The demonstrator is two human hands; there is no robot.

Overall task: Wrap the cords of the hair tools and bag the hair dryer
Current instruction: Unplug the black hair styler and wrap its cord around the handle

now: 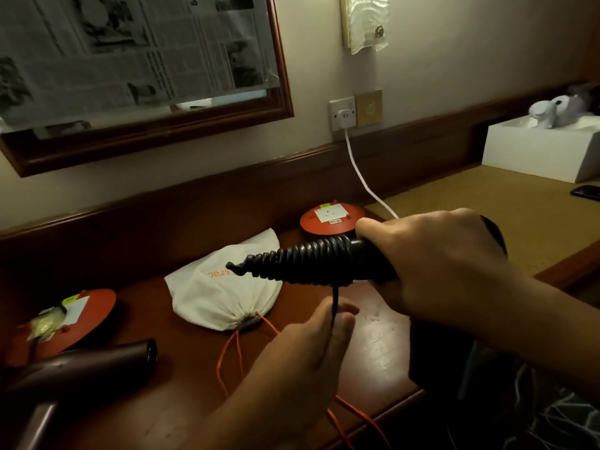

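Observation:
My right hand [435, 261] grips a black hair tool [324, 259] held level above the desk, its black cord coiled in tight turns around the barrel. My left hand [311, 339] pinches the loose end of that cord [334, 303] just below the tool. A white drawstring bag [224, 287] with orange lettering and orange strings [233, 355] lies on the wooden desk [181, 391] behind my hands, its mouth drawn closed. A dark maroon hair dryer [81, 371] lies at the lower left, nozzle pointing right.
Two red round extension reels sit on the desk, one [331, 219] behind the tool and one [61, 319] at left. A white cable [360, 177] runs to a wall socket. A white box [539, 147] and a dark phone [587, 191] sit at right. A mirror [136, 60] hangs above.

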